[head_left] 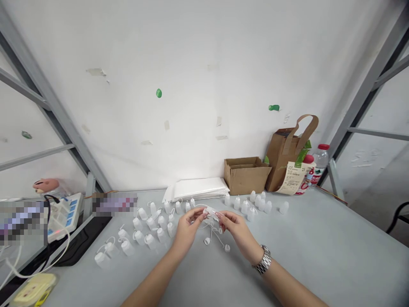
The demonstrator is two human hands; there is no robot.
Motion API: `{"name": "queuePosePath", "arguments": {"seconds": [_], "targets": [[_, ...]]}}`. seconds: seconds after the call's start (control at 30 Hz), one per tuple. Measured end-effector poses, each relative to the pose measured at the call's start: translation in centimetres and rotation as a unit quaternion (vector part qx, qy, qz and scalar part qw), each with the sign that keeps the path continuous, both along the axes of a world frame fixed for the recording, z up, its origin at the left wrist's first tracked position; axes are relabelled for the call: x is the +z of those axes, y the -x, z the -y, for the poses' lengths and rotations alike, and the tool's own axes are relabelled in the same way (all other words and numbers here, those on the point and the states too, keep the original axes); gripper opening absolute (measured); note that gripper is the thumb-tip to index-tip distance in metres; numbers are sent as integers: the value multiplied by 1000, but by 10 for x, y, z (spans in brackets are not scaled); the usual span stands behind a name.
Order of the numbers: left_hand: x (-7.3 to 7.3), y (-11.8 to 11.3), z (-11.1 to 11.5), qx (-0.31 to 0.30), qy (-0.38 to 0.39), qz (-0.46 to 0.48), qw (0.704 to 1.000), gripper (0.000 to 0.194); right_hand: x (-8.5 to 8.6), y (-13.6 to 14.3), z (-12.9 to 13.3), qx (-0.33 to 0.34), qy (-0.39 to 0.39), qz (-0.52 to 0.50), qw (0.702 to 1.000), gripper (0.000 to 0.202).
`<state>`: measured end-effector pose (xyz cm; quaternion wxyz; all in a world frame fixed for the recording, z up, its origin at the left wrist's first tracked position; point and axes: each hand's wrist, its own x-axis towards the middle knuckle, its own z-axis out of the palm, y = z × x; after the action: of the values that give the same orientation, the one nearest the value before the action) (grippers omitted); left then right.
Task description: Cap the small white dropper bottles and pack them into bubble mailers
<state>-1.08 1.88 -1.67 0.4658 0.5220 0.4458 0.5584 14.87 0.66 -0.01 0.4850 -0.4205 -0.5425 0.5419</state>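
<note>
Near the middle of the grey table (pixel 303 256), my left hand (pixel 188 228) and my right hand (pixel 236 228) meet at a small white piece (pixel 209 210). Fingers and thumb of each hand pinch it from its two sides. Thin white cords hang below; a white cap (pixel 207 241) and another white cap (pixel 227 248) lie at their ends on the table. Several small white bottles (pixel 150 241), many with looped cords, stand left of my left hand. Beyond my right hand is a second group of small white bottles (pixel 244 207). A metal watch is on my right wrist.
An open cardboard box (pixel 246 179) stands at the back, beside a stack of white sheets (pixel 200 188). Right of it are a paper bag (pixel 279 162) and a bottle (pixel 321 160). A power strip (pixel 65 215) with cables lies left.
</note>
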Motion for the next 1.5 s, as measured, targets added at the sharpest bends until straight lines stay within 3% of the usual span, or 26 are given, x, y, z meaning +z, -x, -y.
{"name": "queuePosePath", "arguments": {"seconds": [0.33, 0.6, 0.83, 0.97, 1.1, 1.27, 1.37, 1.5], "targets": [[6, 1, -1, 15, 26, 13, 999, 26, -3, -2, -2, 13, 20, -12, 1000, 39], [9, 0, 3, 20, 78, 53, 995, 28, -5, -1, -3, 14, -2, 39, 999, 41], [2, -1, 2, -15, 139, 177, 974, 30, -7, 0, 0, 0, -90, 117, 989, 34], [6, 0, 5, -47, 144, 172, 973, 31, -6, -1, 4, -16, -162, 175, 971, 27], [8, 1, 7, -29, 144, 163, 976, 33, -9, 0, 8, -28, -195, 193, 961, 25], [2, 3, 5, -27, 134, 141, 980, 32, -13, 1, 6, -34, -129, 141, 981, 30], [0, 1, 4, -23, 119, 130, 984, 32, -11, 1, 1, 20, -27, 69, 997, 41], [1, -2, 5, -14, 112, 128, 985, 32, -9, 2, -2, 64, 80, 23, 994, 50]]}}
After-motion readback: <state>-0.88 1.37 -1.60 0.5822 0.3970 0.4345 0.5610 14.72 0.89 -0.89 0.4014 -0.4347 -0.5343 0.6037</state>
